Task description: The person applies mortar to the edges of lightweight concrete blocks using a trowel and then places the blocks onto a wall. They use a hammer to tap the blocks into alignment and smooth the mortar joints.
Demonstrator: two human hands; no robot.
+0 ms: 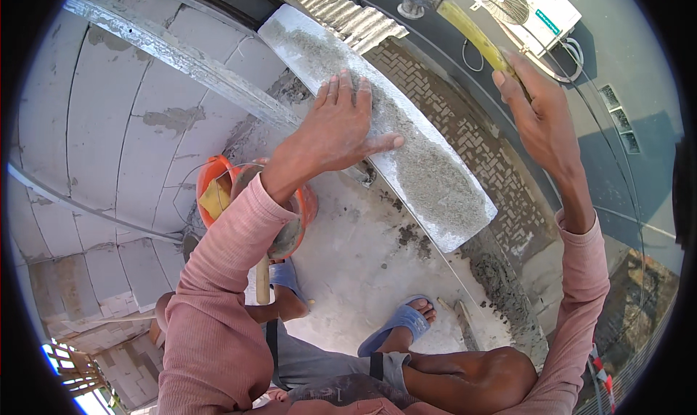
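A long white lightweight block (pixel 435 170) lies slantwise before me, its upper face smeared with grey mortar. My left hand (pixel 340 125) rests flat on the block, fingers stretched out and thumb spread to the right. Raised at the upper right, beyond the block's edge, my right hand (pixel 541 110) is wrapped round the yellow handle of a hammer (pixel 472 29). The hammer's dark metal head is up near the top edge, clear of the block. A thin string runs along the near side of the block.
Orange buckets (pixel 308 208) stand left of my feet, partly hidden by my left arm; one holds something yellow. A metal bar (pixel 185 63) slants across the block wall (pixel 109 117). Wet mortar (pixel 501 288) lines the ledge. Far below are paving (pixel 450 103) and an air-conditioner unit (pixel 526 12).
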